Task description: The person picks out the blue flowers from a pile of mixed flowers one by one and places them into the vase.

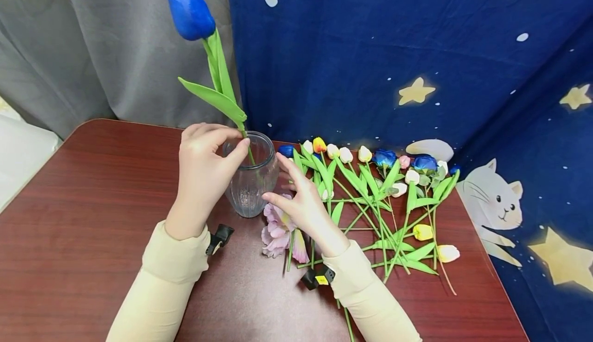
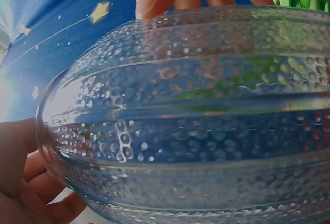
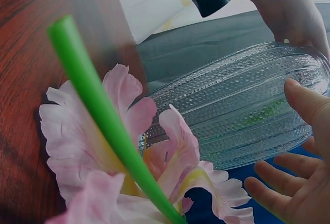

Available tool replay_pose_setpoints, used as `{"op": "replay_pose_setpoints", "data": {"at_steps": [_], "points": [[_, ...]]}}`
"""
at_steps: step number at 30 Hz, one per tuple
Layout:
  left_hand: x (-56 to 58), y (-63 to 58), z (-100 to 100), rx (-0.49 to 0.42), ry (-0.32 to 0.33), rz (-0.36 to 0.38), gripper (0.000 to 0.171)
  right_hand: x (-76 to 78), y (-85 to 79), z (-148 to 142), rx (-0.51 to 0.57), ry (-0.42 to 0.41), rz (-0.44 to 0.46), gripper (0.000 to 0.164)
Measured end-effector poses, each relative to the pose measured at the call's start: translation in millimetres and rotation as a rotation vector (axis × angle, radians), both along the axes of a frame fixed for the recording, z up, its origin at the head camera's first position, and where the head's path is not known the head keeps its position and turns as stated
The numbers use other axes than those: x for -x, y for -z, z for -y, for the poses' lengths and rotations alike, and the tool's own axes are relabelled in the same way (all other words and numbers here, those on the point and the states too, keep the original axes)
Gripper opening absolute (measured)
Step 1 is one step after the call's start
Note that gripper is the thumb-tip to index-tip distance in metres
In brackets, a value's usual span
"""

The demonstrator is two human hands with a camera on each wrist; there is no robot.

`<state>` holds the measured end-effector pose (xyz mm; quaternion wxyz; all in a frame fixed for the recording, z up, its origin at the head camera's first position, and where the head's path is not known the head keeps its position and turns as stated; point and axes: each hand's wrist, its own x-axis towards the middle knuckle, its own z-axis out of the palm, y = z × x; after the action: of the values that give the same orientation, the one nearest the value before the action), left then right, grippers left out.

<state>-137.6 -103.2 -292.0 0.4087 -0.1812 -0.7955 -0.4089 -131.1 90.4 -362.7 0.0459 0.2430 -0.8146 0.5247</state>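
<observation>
My left hand point(image 1: 206, 169) pinches the stem of a blue tulip point(image 1: 191, 11) between thumb and fingers at the mouth of a clear glass vase point(image 1: 250, 190). The bloom leans up and to the left, and the lower stem passes inside the rim. Beside the vase's right side is my right hand point(image 1: 303, 200), its fingers spread and thumb apart. In the right wrist view the thumb point(image 3: 304, 98) lies against or very near the ribbed, dimpled glass point(image 3: 232, 110). The left wrist view is mostly filled by the vase point(image 2: 196, 116).
A pink-lilac flower point(image 1: 278, 231) lies right of the vase. Several artificial tulips, including a yellow tulip point(image 1: 422, 232), and blue roses point(image 1: 384, 157) spread over the right of the wooden table point(image 1: 92, 218). A grey curtain point(image 1: 134, 48) and a starry blue curtain point(image 1: 352, 58) hang behind.
</observation>
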Motion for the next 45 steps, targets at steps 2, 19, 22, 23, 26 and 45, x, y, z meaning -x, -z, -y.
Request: {"op": "replay_pose_setpoints", "data": {"at_steps": [2, 19, 22, 23, 26, 45], "points": [[0.7, 1.5, 0.0, 0.028, -0.006, 0.003, 0.005, 0.1, 0.6, 0.0, -0.003, -0.001, -0.001, 0.077], [-1.8, 0.4, -0.3, 0.065, -0.004, 0.186, 0.006, 0.5, 1.6, -0.2, -0.023, 0.008, 0.007, 0.077], [-2.8, -0.5, -0.2, 0.07, -0.004, 0.206, 0.007, 0.7, 1.4, -0.2, -0.025, 0.006, 0.008, 0.077], [-3.1, -0.8, -0.1, 0.074, -0.004, 0.21, 0.007, 0.8, 1.3, -0.2, -0.025, 0.007, 0.009, 0.077], [-4.1, -1.8, 0.3, 0.091, -0.005, 0.223, 0.008, 0.8, 1.0, -0.1, -0.027, 0.008, 0.013, 0.077], [-1.0, -1.1, 5.1, 0.091, 0.061, 0.164, 0.006, 0.9, 1.2, -1.4, -0.032, 0.001, 0.018, 0.075]]}}
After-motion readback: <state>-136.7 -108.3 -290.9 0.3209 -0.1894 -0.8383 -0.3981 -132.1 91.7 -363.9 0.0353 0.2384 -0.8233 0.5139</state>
